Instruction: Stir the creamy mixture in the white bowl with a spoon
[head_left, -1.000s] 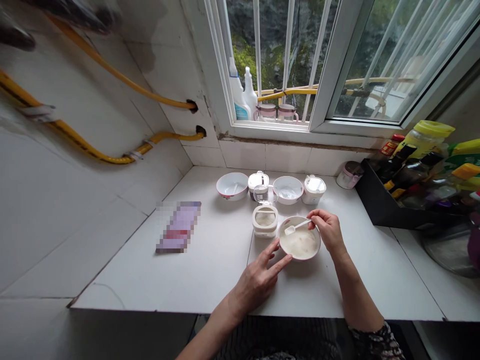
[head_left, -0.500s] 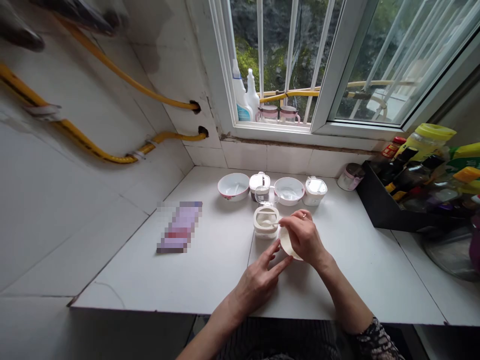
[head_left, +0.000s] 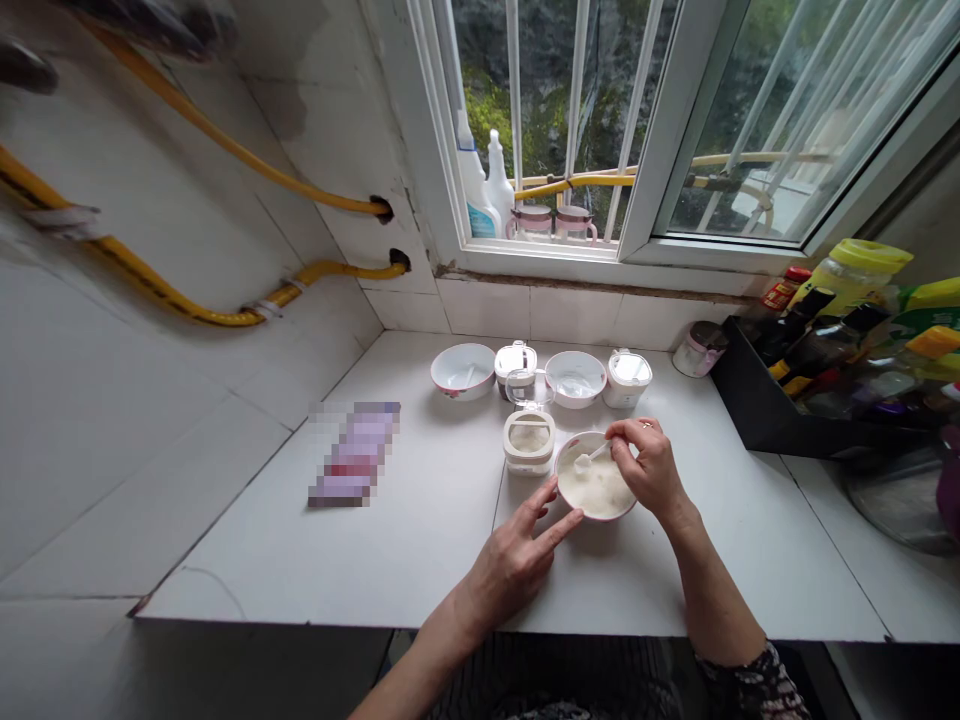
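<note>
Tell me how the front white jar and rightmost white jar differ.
The front white jar stands open; the rightmost white jar is closed. The front jar shows pale contents; the rightmost jar's are hidden. The front jar sits nearer, the rightmost jar farther back. Both stand upright on the counter.

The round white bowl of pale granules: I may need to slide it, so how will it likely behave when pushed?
The round white bowl with a pinkish rim looks wide and low, so it probably slides rather than tips on the smooth-looking white countertop. The fine, pale granules inside look loose, so a jolt would likely shift them.
</note>
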